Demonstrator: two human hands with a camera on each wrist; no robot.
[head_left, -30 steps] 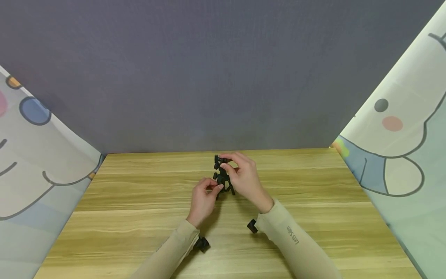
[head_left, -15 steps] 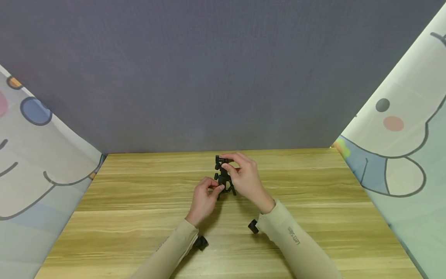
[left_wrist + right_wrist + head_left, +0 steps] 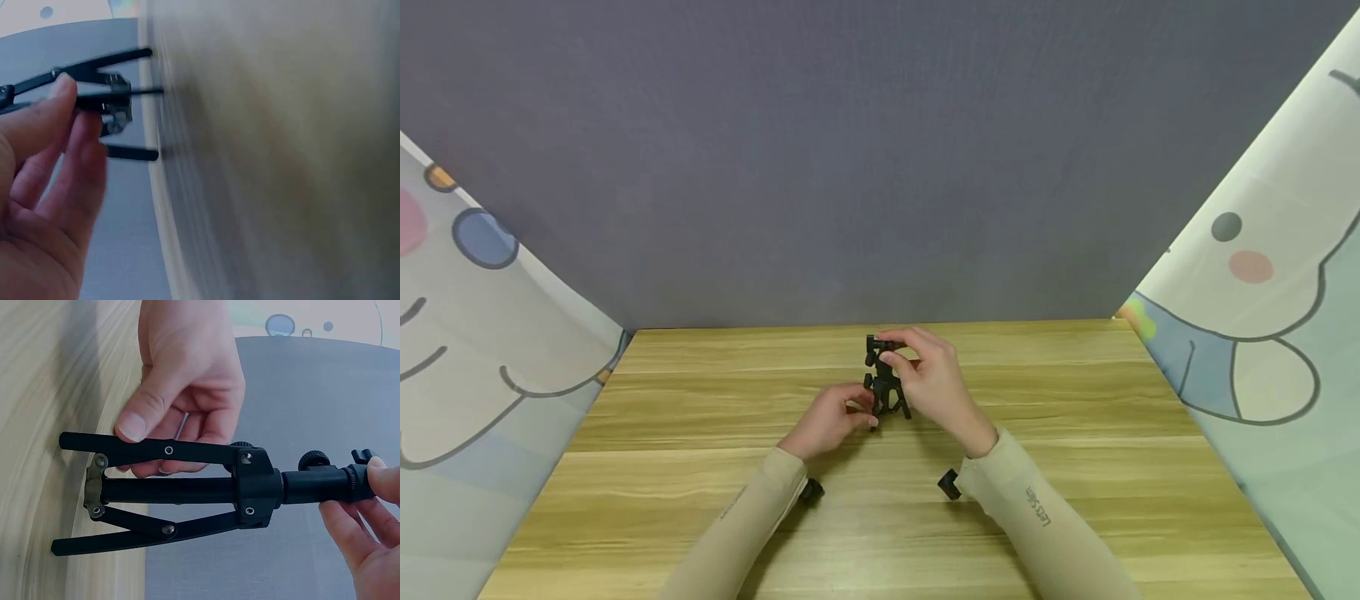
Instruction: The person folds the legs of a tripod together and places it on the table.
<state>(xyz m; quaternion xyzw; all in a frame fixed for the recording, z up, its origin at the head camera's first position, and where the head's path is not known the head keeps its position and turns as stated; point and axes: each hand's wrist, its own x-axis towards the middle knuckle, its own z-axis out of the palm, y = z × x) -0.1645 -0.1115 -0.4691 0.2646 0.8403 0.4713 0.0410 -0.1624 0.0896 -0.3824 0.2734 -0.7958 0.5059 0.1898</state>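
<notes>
A small black tripod stands on the wooden table with its legs spread. My right hand pinches its upper end between thumb and fingers, close to the small head. Low on the near left side, my left hand holds one leg. In the right wrist view the left thumb lies on that leg, with the fingers behind it. A ribbed knob projects from the column between the two hands. The left wrist view shows the leg ends at the table surface, partly blurred.
The wooden table meets a grey panel behind the tripod. Printed cartoon sheets stand at both sides. A small black block sits by the left sleeve and another by the right sleeve.
My left hand has moved down and slightly left, from higher on the tripod to lower on a leg. My right hand has stayed at the top, and the tripod remains upright.
</notes>
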